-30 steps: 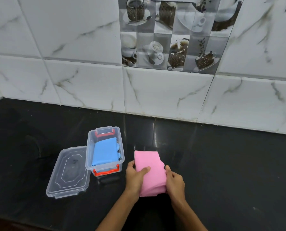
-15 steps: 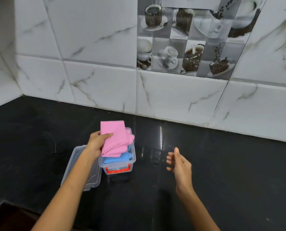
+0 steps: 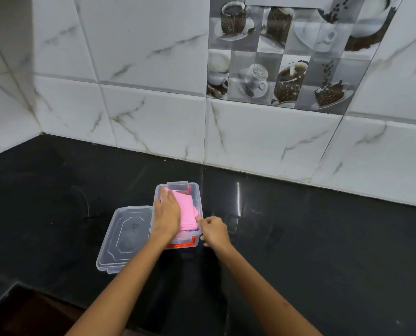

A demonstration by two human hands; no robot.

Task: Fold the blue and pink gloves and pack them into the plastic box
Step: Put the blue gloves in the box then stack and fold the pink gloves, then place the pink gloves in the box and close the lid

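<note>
The clear plastic box (image 3: 200, 199) with red latches stands on the black counter. The folded pink glove (image 3: 186, 210) lies inside it, on top of the blue glove (image 3: 191, 230), of which only a sliver shows at the near end. My left hand (image 3: 167, 214) rests palm down on the pink glove, fingers reaching to the box's far left corner. My right hand (image 3: 215, 231) is at the box's near right corner, thumb on the rim by the glove's edge and curled fingers on the outer wall.
The clear lid (image 3: 124, 236) lies upside down on the counter, touching the box's left side. The black counter (image 3: 323, 251) runs back to a white marble-tiled wall (image 3: 262, 132) behind and on the left. The counter's front edge is at bottom left.
My left hand carried the pink glove from the counter over the box and lowered it in on top of the blue glove. My right hand let go, then moved to the box's corner.
</note>
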